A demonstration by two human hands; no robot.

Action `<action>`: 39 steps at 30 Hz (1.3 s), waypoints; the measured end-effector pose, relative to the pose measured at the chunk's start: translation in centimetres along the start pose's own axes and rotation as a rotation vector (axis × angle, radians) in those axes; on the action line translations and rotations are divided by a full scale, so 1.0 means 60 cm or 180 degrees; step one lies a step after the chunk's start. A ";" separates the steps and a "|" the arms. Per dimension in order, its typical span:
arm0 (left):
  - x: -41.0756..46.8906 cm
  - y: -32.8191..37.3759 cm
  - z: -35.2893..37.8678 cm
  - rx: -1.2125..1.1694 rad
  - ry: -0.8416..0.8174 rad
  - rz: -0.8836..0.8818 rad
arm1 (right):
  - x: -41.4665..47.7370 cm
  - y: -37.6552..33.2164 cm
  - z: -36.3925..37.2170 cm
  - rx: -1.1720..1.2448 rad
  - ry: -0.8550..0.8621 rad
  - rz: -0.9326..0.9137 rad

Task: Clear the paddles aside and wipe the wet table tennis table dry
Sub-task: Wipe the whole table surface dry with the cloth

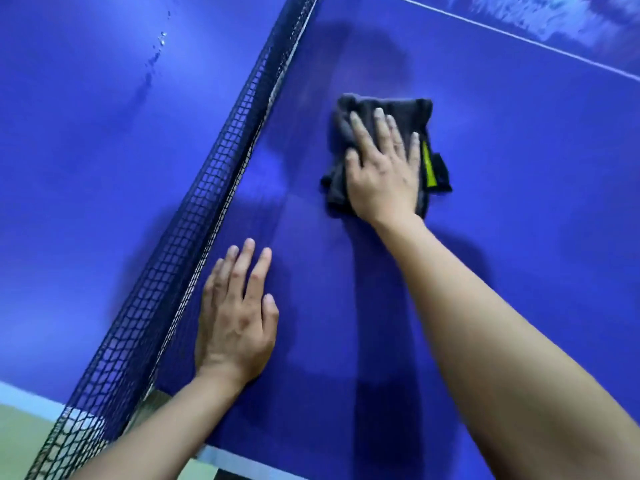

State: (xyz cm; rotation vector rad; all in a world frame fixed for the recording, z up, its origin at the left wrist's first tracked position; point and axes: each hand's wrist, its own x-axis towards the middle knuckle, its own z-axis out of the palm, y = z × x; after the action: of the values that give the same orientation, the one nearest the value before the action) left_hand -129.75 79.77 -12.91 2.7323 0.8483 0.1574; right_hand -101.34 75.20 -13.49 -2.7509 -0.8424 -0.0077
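Now: right hand [382, 168] lies flat on a folded dark grey cloth [401, 110], fingers straight and slightly spread, palm pressing it down; not curled round it. The cloth sits on the blue tabletop [519, 237], on the half right of the net [214, 188], well in from the near edge and near the net without touching it. A yellow-green tag [430, 164] shows on the cloth just beside the little finger.

Left hand [235, 317] is released too: palm down, fingers straight and together, resting on the bare tabletop close to the near edge, just beside the foot of the net. It holds nothing.

The black mesh net runs from the near edge at lower left up toward the far edge. Across it, on the left half, a trail of water drops [160, 41] glistens. Past the white line [519, 39], toward the far right corner, a pale wet sheen [512, 13] spreads. Surface around the cloth looks dull and streaked.
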 end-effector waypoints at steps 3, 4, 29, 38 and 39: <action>-0.003 0.000 0.003 -0.0021 0.0069 0.0012 | -0.029 0.148 -0.046 -0.0254 0.0082 0.0965; -0.004 -0.001 0.003 -0.0021 0.0087 0.0036 | -0.037 0.174 -0.057 -0.0231 0.0095 0.1234; -0.285 -0.041 -0.076 -0.0518 -0.0404 -0.0305 | -0.185 -0.207 0.031 -0.0146 -0.0300 -0.0300; -0.264 -0.050 -0.103 -0.1232 0.0550 -0.0644 | -0.543 -0.249 0.022 0.0230 -0.0387 -0.0922; -0.265 -0.046 -0.103 -0.1147 0.0559 -0.0596 | -0.569 -0.235 0.016 0.0317 -0.0362 -0.0857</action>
State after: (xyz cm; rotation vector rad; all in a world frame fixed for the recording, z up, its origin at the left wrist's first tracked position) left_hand -145.46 74.30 -8.18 2.3160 1.0072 0.4685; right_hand -137.53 67.92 -13.72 -2.5454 -1.2038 0.1363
